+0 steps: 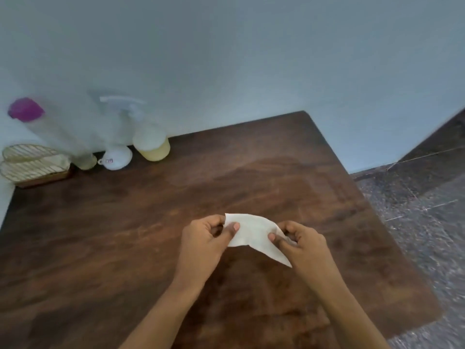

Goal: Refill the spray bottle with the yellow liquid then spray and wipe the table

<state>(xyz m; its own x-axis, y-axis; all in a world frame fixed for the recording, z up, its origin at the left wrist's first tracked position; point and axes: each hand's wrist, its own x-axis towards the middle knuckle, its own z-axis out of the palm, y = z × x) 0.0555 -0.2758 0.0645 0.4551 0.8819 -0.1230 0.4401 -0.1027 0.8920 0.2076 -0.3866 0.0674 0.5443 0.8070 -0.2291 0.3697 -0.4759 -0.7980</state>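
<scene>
Pale grey wall (251, 59) backs a dark brown wooden tabletop (151, 235), with speckled stone floor (415, 210) past its right edge. Near the middle of the front edge, the left hand (201, 238) and the right hand (302, 243) each pinch one end of a white folded wiping cloth (254, 233). Thumbs and fingers (232, 229) are closed on it, drawing it taut, probably to open or refold it into a pad for wiping. I cannot tell whether it touches the wood.

A clear spray bottle with a white trigger head (148, 137) stands at the far edge towards the left corner, with yellow liquid (154, 152) in its base. The refill looks done, and the bottle sits out of the wiping path. Beside it are a white round funnel-like piece (117, 157), a blurred tall clear bottle with a magenta cap (50, 132), and a wire basket (30, 162) in the far left corner
</scene>
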